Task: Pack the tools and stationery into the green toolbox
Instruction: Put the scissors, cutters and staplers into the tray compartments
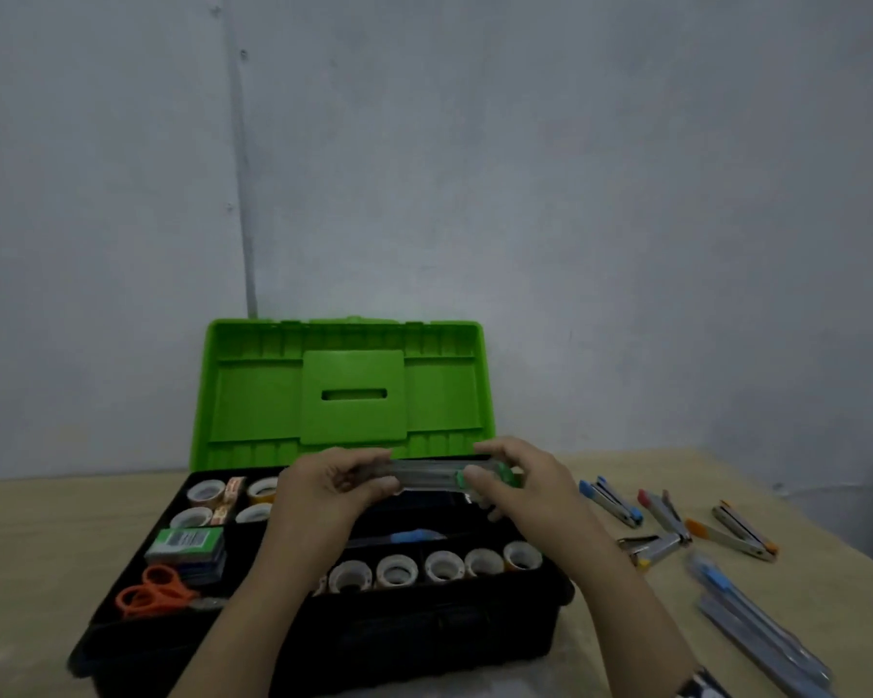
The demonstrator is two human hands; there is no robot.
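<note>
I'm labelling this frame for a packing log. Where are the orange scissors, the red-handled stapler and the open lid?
orange scissors (155, 591), head view, on the handle loops.
red-handled stapler (665, 513), head view, mid-body.
open lid (346, 390), head view, inner centre panel.

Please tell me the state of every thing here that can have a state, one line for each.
toolbox lid: open, standing upright.
toolbox tray: partly filled.
utility knife: held over the tray by both hands.
left hand: grips one knife end.
right hand: pinches the other end.
orange scissors: closed, in tray.
staplers: on the table, unpacked.
</note>
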